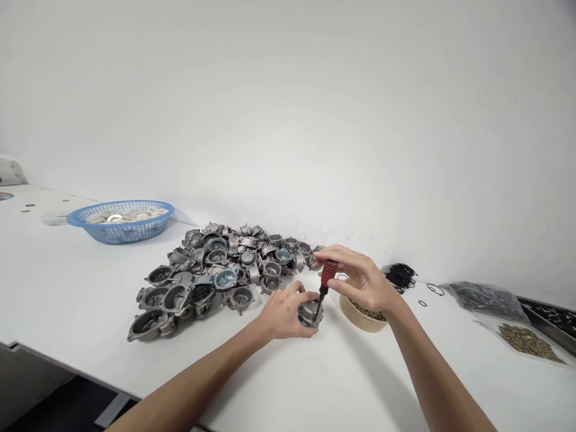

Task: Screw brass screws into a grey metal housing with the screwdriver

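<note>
Far left of my fingers: blue mesh plastic basket [120, 221] holding pale flat discs. Nearer, just left of them, a heap of cast grey metal housings [216, 273], cup-shaped, matte, rough-edged. My left hand [283, 312] is wrapped around one round metal housing [309, 314] on the white table [67, 288], fingers curled tight on its rim. My right hand [360, 279] pinches a red ribbed-handle screwdriver [324, 287], tip down into that housing. Under my right palm: tan bowl [360, 315] of small brass-coloured screws. Right of the fingers: black rubber rings [400, 276].
</note>
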A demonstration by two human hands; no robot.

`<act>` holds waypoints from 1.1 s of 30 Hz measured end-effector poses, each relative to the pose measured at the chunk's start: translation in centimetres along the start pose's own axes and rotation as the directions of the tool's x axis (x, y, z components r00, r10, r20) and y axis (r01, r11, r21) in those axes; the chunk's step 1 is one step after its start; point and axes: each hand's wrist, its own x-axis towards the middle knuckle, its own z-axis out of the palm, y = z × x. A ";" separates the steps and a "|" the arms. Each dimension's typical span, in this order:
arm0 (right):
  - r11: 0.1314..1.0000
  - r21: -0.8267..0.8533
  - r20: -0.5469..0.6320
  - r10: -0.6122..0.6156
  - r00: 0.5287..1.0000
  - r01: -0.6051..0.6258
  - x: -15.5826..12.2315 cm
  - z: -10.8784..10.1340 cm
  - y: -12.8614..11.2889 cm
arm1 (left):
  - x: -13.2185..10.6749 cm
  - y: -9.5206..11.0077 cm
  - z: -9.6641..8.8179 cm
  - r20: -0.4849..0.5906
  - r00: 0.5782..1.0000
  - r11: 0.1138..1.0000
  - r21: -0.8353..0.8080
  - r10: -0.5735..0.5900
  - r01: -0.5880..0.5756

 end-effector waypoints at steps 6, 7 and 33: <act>0.997 -0.078 -0.077 -0.030 0.997 0.024 0.1 0.1 0.1 | -0.1 0.0 -0.1 0.015 1.000 1.000 -0.008 0.006 -0.006; 0.999 -0.052 -0.058 -0.013 0.998 0.010 0.1 0.1 0.0 | -0.1 0.1 -0.1 0.013 1.000 1.000 -0.008 0.010 -0.010; 0.992 0.115 -0.102 0.066 0.993 -0.055 -0.1 0.1 1.5 | 0.0 -0.1 -0.1 -0.011 1.000 1.000 -0.027 -0.015 0.014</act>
